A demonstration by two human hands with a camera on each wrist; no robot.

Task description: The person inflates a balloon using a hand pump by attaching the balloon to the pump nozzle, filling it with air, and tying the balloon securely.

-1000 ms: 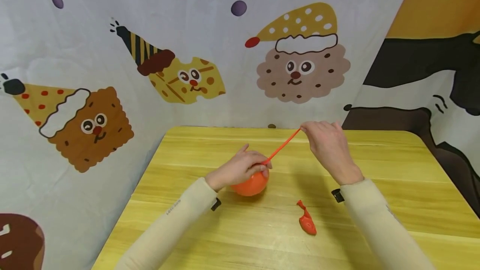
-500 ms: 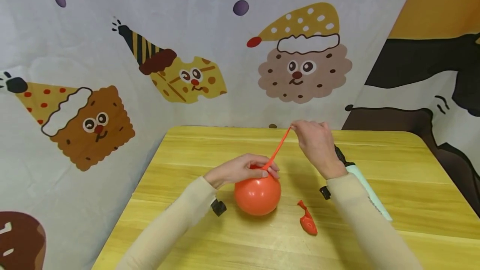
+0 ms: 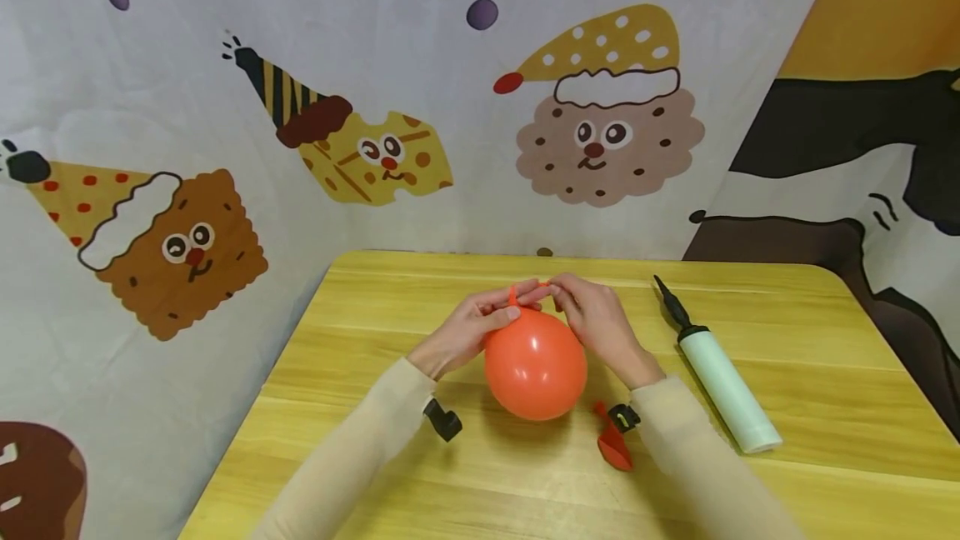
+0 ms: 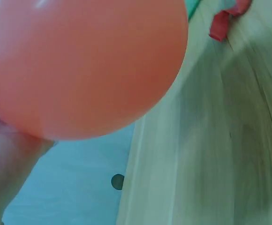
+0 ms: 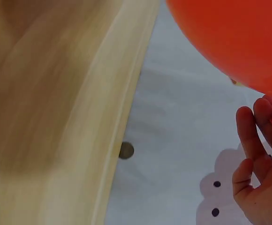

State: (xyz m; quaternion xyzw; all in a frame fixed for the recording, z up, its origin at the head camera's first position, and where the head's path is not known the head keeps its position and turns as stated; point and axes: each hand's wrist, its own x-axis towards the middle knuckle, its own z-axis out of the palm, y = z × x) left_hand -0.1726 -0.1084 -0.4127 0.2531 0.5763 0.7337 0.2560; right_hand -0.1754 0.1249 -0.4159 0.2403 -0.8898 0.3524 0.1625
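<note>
An inflated orange balloon hangs over the table between both hands, its round body lowest. My left hand pinches it at the neck, thumb on the near side and fingers behind. A loop of the neck shows over the left fingers. My right hand pinches the stretched end of the neck at the balloon's upper right. In the left wrist view the balloon covers most of the left hand. The right wrist view has the right hand just under the balloon, some fingers loosely extended.
A limp red balloon lies on the wooden table, partly behind the right wrist camera. To the right lies a pale green hand pump with a black nozzle. A printed cloth hangs behind the table.
The right hand has come down and left toward the left hand, bringing the stretched neck across its fingers. The balloon has shifted right and swung into fuller view. The pump is now uncovered.
</note>
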